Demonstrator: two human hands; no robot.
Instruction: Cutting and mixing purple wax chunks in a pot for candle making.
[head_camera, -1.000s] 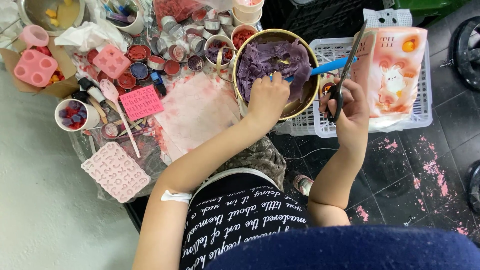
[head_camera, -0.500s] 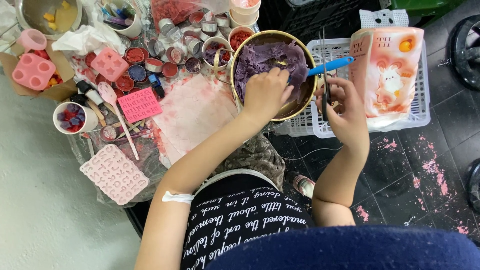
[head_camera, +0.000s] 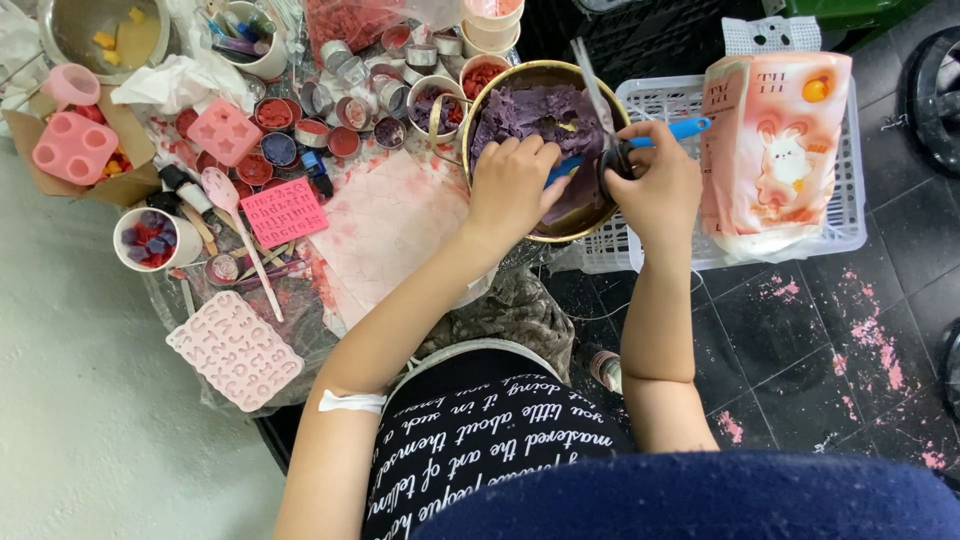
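Observation:
A gold-rimmed metal bowl (head_camera: 478, 118) holds a lumpy purple mass (head_camera: 530, 110). My left hand (head_camera: 510, 185) reaches into the bowl, fingers curled down and gripping the purple mass at its near side. My right hand (head_camera: 662, 190) is at the bowl's right rim, shut on black-handled scissors (head_camera: 598, 105) whose blades point up and away over the bowl. A blue-handled tool (head_camera: 682, 129) lies across the rim between the two hands, its working end hidden under them.
A white plastic basket (head_camera: 850, 200) right of the bowl carries a pink bag with a rabbit picture (head_camera: 780, 150). To the left lie pink silicone moulds (head_camera: 235, 350), a pink letter mould (head_camera: 285, 212), several small tins of red and purple material (head_camera: 300, 130), and a cup of pieces (head_camera: 150, 238). Dark tiled floor lies at the right.
My right hand has moved left with the scissors, from beside the pink bag to the bowl's right rim. My left hand stays in the bowl.

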